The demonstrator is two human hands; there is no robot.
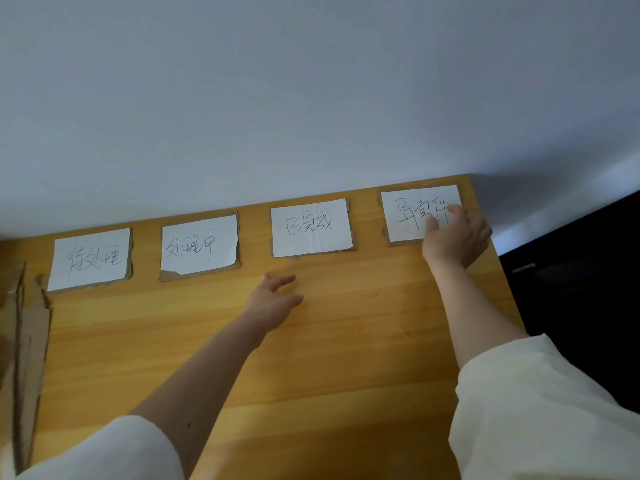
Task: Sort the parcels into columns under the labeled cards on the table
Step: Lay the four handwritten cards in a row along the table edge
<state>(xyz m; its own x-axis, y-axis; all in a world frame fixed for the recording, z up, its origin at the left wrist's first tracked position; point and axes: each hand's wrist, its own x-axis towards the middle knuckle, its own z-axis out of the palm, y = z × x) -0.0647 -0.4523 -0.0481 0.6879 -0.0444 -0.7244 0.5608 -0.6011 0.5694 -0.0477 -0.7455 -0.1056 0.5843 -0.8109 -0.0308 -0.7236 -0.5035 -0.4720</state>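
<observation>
Several white handwritten cards on cardboard backing lie in a row along the far edge of the wooden table [346, 341]: a far-left card [90, 258], a second card [199, 244], a third card [311, 227] and a far-right card [412, 213]. My right hand [457, 237] lies over the far-right card with straight fingers touching it. My left hand [273, 299] hovers just above the wood below the third card, fingers spread and holding nothing. No parcels show in this view.
A flattened cardboard box [20, 358] leans at the table's left edge. A pale wall [311, 98] runs right behind the cards. To the right of the table lies a dark area [581, 289]. White sleeves cover both forearms near the bottom.
</observation>
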